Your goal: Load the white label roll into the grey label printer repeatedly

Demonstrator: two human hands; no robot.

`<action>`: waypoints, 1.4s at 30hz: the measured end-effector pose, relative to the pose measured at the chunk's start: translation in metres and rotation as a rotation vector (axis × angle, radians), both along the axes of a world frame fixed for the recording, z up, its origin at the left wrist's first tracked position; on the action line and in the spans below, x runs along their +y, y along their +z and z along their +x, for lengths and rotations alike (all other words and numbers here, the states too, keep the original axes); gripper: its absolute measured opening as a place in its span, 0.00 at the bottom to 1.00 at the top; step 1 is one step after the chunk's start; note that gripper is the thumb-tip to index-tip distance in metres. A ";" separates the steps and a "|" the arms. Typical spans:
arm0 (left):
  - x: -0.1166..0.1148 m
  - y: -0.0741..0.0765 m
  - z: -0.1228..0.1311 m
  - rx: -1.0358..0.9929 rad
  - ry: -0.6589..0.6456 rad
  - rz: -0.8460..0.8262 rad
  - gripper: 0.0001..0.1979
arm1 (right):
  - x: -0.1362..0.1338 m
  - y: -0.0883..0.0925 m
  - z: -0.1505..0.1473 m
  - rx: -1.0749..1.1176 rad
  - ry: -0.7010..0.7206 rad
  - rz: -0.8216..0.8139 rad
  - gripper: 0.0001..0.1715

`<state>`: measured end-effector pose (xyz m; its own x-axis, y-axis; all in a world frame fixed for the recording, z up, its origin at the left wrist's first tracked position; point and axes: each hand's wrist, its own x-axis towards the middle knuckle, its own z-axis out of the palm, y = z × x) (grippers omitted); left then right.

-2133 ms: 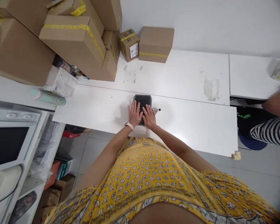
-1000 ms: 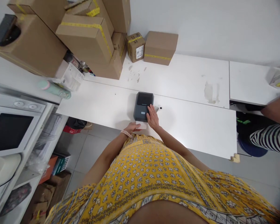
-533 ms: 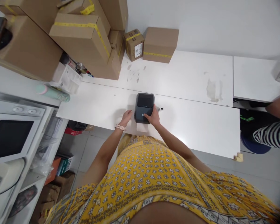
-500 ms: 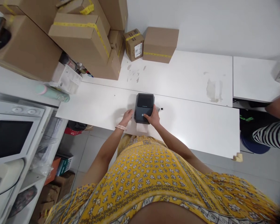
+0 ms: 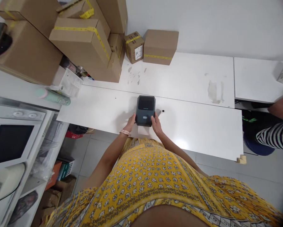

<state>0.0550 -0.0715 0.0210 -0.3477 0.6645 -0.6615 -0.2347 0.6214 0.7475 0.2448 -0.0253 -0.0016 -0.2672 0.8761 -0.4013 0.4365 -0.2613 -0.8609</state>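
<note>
Head view: left hand (image 5: 131, 123) and right hand (image 5: 156, 124), half-curled, clasp a dark, bevelled device (image 5: 144, 108). A pale rectangular sheet (image 5: 143, 130) adjoins its near edge.

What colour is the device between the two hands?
The device is dark blue-grey, with a black panel at its far end; the head view shows it best.

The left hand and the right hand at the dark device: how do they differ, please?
The left hand has a pale band at the wrist; the right hand has none. The left hand is at the left side of the dark device; the right hand is at its right. Both are ungloved, at its lower half.
</note>
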 end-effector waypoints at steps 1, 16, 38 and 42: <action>-0.001 0.001 0.002 0.001 0.002 0.011 0.31 | 0.000 0.002 0.000 0.022 -0.014 -0.039 0.54; 0.076 0.065 -0.037 0.227 -0.046 0.326 0.32 | 0.105 0.083 -0.030 0.223 -0.075 0.324 0.47; 0.077 -0.020 -0.032 0.800 -0.700 -0.271 0.16 | 0.126 0.062 -0.038 -0.197 0.101 0.905 0.26; 0.079 -0.015 -0.032 0.805 -0.728 -0.286 0.15 | 0.144 0.073 -0.043 -0.207 0.122 0.888 0.28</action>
<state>0.0234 0.0072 0.0056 -0.3335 0.7431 -0.5801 0.7414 0.5868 0.3256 0.2016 0.1191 0.0715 -0.3763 0.8555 0.3556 0.5852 0.5170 -0.6247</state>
